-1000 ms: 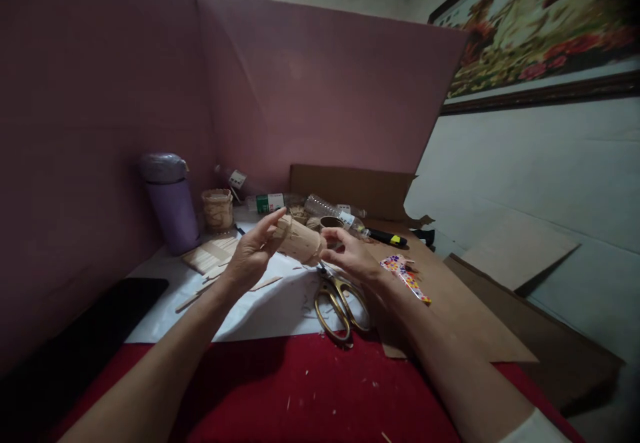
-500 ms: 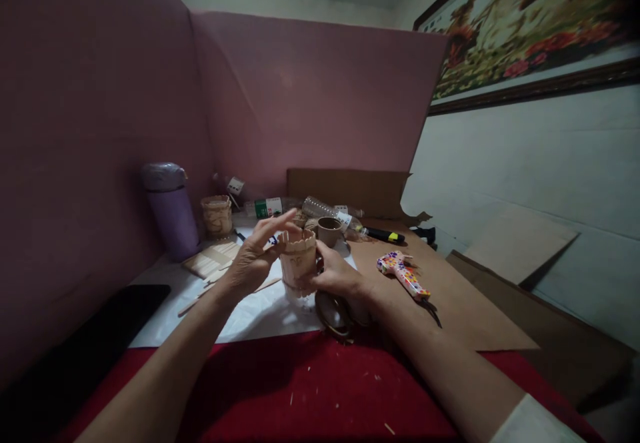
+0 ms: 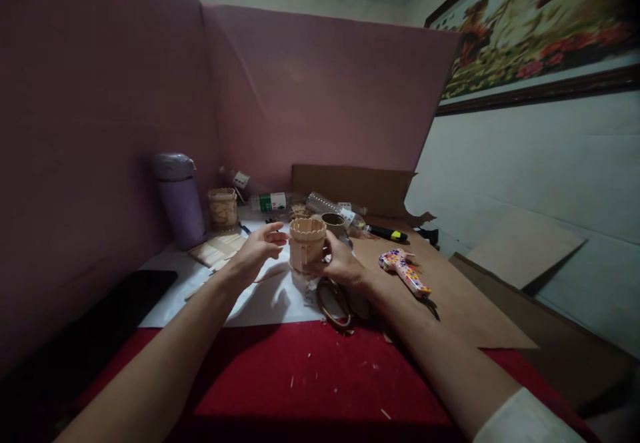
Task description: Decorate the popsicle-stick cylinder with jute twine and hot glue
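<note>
A light wooden cup with a scalloped rim (image 3: 306, 248) stands upright in my right hand (image 3: 340, 263), whose fingers wrap its right side. Just left of the cup, my left hand (image 3: 261, 248) is open, fingers apart and not touching it. Below my right hand lie scissors with round handles (image 3: 334, 304). Flat wooden sticks (image 3: 218, 249) rest on white paper (image 3: 250, 306) to the left. A similar wooden cup (image 3: 223, 207) stands farther back.
A purple bottle (image 3: 181, 206) stands at the left. Plastic bottles (image 3: 327, 206), a tape roll (image 3: 333, 221) and a black-yellow cutter (image 3: 387, 233) lie behind. A patterned glue gun (image 3: 405, 273) rests on cardboard (image 3: 465, 309) at the right.
My left hand has let go of the cup's rim and moved away to its left. The cup remains in my right hand. The view has shifted slightly.
</note>
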`<control>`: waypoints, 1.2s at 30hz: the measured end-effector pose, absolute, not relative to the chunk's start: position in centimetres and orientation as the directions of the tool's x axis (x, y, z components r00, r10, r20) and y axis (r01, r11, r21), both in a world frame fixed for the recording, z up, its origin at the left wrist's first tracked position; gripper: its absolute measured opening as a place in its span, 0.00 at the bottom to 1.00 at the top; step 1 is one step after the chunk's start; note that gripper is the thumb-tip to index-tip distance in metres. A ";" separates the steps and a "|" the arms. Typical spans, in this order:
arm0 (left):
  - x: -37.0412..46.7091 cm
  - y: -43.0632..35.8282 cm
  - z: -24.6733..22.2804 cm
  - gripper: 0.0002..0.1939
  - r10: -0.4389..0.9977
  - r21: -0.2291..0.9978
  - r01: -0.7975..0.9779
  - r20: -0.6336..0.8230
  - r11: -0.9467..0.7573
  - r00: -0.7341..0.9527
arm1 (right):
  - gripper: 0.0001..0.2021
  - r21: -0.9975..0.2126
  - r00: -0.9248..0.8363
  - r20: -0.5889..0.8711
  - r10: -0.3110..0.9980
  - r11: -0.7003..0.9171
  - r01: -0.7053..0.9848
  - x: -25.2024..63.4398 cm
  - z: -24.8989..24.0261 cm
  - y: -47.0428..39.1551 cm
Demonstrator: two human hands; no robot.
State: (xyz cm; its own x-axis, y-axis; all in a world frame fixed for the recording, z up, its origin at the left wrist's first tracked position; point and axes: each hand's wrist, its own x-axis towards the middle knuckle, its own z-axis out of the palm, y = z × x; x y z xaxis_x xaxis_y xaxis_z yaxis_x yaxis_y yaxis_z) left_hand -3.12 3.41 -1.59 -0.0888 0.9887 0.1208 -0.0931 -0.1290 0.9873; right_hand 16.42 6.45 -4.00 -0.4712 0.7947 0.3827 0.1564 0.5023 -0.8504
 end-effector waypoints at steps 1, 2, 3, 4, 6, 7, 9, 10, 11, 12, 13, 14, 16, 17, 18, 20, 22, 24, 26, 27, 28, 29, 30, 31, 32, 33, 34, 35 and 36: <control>-3.1 3.4 -1.6 0.32 0.992 0.987 -0.103 0.115 -0.120 -0.060 | 0.38 -0.851 -0.486 0.379 0.788 0.503 0.151 16.4 -4.0 6.5; -3.0 3.3 -1.6 0.32 0.993 0.987 -0.115 0.108 -0.112 -0.039 | 0.38 -0.855 -0.501 0.376 0.780 0.500 0.136 16.4 -4.1 6.6; -3.0 3.3 -1.7 0.32 0.994 0.986 -0.128 0.102 -0.105 -0.029 | 0.38 -0.866 -0.508 0.377 0.774 0.489 0.103 16.4 -4.1 6.6; -3.0 3.3 -1.7 0.32 0.995 0.985 -0.141 0.095 -0.099 -0.032 | 0.38 -0.882 -0.507 0.382 0.773 0.468 0.049 16.4 -4.0 6.6; -3.0 3.4 -1.8 0.31 0.995 0.982 -0.164 0.082 -0.091 -0.060 | 0.38 -0.910 -0.501 0.394 0.770 0.404 -0.095 16.3 -3.6 6.4; -3.0 3.4 -1.9 0.30 0.994 0.981 -0.172 0.076 -0.089 -0.081 | 0.36 -0.913 -0.496 0.404 0.769 0.370 -0.170 16.2 -3.4 6.3; -3.0 3.6 -2.0 0.30 0.991 0.980 -0.176 0.068 -0.088 -0.119 | 0.31 -0.906 -0.492 0.421 0.762 0.335 -0.257 16.2 -2.8 5.9; -3.1 3.6 -2.1 0.29 0.988 0.981 -0.174 0.063 -0.087 -0.138 | 0.30 -0.906 -0.491 0.422 0.762 0.331 -0.264 16.3 -2.6 5.7; -3.1 3.7 -2.1 0.28 0.986 0.982 -0.169 0.059 -0.086 -0.159 | 0.30 -0.910 -0.489 0.414 0.768 0.330 -0.253 16.3 -2.4 5.5; -3.2 3.8 -2.2 0.28 0.982 0.983 -0.162 0.056 -0.086 -0.182 | 0.30 -0.918 -0.489 0.396 0.777 0.325 -0.227 16.4 -2.4 5.5; -3.2 3.8 -2.3 0.27 0.978 0.985 -0.153 0.053 -0.085 -0.203 | 0.32 -0.929 -0.495 0.370 0.786 0.317 -0.190 16.4 -2.6 5.5; -3.3 3.9 -2.3 0.27 0.974 0.986 -0.142 0.053 -0.086 -0.221 | 0.34 -0.940 -0.509 0.339 0.792 0.307 -0.149 16.4 -2.8 5.6; -3.3 3.9 -2.4 0.26 0.967 0.989 -0.119 0.056 -0.087 -0.248 | 0.36 -0.952 -0.547 0.284 0.787 0.299 -0.064 16.4 -3.5 5.9; -3.3 3.9 -2.4 0.26 0.965 0.990 -0.107 0.059 -0.089 -0.257 | 0.36 -0.950 -0.561 0.270 0.783 0.312 -0.022 16.3 -3.9 6.1; -3.2 3.9 -2.4 0.25 0.963 0.991 -0.095 0.063 -0.091 -0.262 | 0.36 -0.940 -0.559 0.272 0.783 0.341 0.021 16.3 -4.2 6.3; -3.1 3.8 -2.4 0.25 0.961 0.993 -0.070 0.074 -0.096 -0.267 | 0.35 -0.899 -0.511 0.320 0.798 0.427 0.103 16.3 -4.7 6.7; -3.1 3.8 -2.4 0.25 0.960 0.994 -0.047 0.087 -0.103 -0.268 | 0.34 -0.856 -0.407 0.411 0.816 0.499 0.134 16.3 -4.8 7.0; -3.1 3.9 -2.4 0.25 0.959 0.993 -0.024 0.102 -0.113 -0.265 | 0.34 -0.841 -0.293 0.483 0.825 0.531 0.107 16.4 -4.6 7.1; -3.2 4.0 -2.5 0.25 0.958 0.992 0.005 0.123 -0.126 -0.261 | 0.30 -0.847 -0.213 0.505 0.837 0.528 0.066 16.6 -4.3 7.2; -3.3 4.1 -2.6 0.24 0.958 0.991 0.024 0.137 -0.135 -0.253 | 0.28 -0.851 -0.195 0.504 0.841 0.523 0.054 16.6 -4.1 7.2; -3.3 4.2 -2.7 0.22 0.959 0.988 0.049 0.153 -0.145 -0.241 | 0.25 -0.854 -0.185 0.504 0.844 0.519 0.043 16.6 -3.9 7.1; -3.4 4.3 -2.8 0.20 0.961 0.985 0.078 0.170 -0.157 -0.219 | 0.23 -0.854 -0.172 0.508 0.844 0.520 0.029 16.6 -3.7 7.1; -3.3 4.3 -2.9 0.17 0.964 0.979 0.112 0.188 -0.169 -0.189 | 0.22 -0.849 -0.155 0.520 0.840 0.528 0.010 16.6 -3.5 7.0; -3.3 4.4 -3.1 0.15 0.967 0.972 0.151 0.204 -0.181 -0.152 | 0.21 -0.840 -0.128 0.539 0.832 0.542 -0.013 16.6 -3.3 7.0; -3.1 4.5 -3.3 0.12 0.969 0.961 0.194 0.220 -0.196 -0.110 | 0.21 -0.828 -0.092 0.561 0.823 0.560 -0.036 16.6 -3.2 6.9; -3.0 4.5 -3.6 0.10 0.969 0.947 0.240 0.238 -0.216 -0.066 | 0.22 -0.814 -0.051 0.580 0.813 0.577 -0.057 16.5 -3.0 6.9; -2.8 4.5 -3.8 0.08 0.966 0.928 0.284 0.257 -0.240 -0.026 | 0.23 -0.804 -0.015 0.593 0.805 0.591 -0.072 16.5 -3.0 6.9; -2.6 4.5 -4.2 0.07 0.960 0.907 0.326 0.279 -0.267 0.011 | 0.24 -0.796 0.014 0.601 0.799 0.600 -0.080 16.5 -2.9 6.9; -2.4 4.5 -4.5 0.06 0.952 0.884 0.363 0.302 -0.296 0.042 | 0.25 -0.792 0.035 0.605 0.796 0.605 -0.082 16.5 -2.9 7.0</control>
State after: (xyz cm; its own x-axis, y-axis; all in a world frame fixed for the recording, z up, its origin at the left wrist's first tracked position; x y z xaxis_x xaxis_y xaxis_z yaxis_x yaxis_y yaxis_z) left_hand -2.43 4.47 -4.46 0.0418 0.9525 0.3018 0.3631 -0.2959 0.8835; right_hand 16.51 6.98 -2.88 0.0347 0.7956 0.6048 -0.0824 0.6054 -0.7917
